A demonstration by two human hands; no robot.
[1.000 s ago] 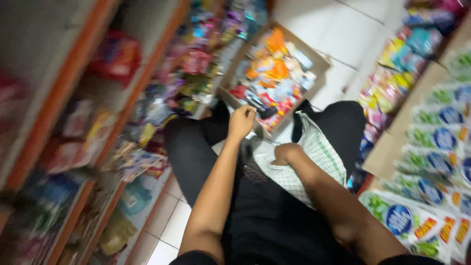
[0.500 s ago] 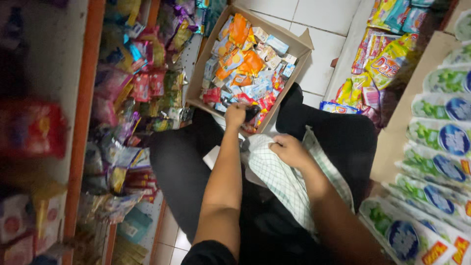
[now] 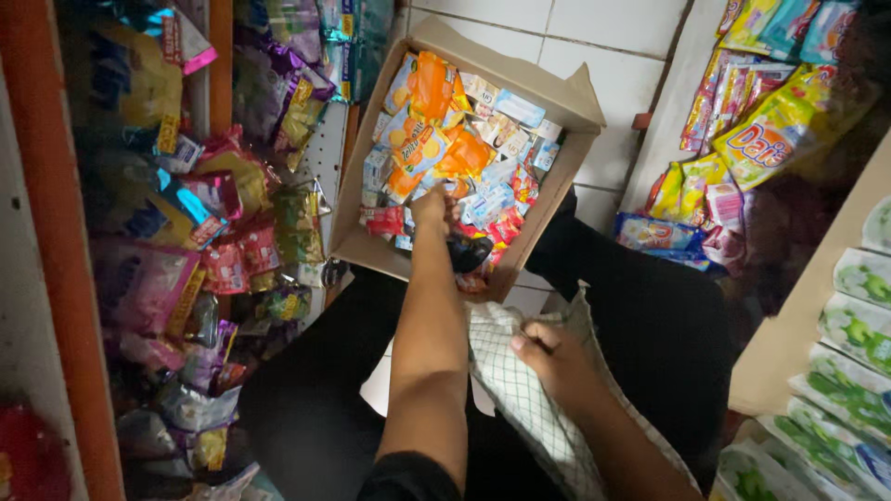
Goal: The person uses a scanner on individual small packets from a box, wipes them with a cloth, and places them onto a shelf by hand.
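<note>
I reach into a snack box while gripping a checked cloth.
My left hand (image 3: 432, 206), upper centre, closes on packets in the cardboard box (image 3: 575, 102); my right hand (image 3: 549, 357), lower centre, clutches the checked cloth (image 3: 520, 399) below the box.

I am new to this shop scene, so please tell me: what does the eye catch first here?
A cardboard box full of bright orange, blue and red sachets sits on the white floor at top centre. The left hand reaches into it, while the right hand grips a checked cloth on the lap. Shelves crammed with colourful packets fill the left side.
</note>
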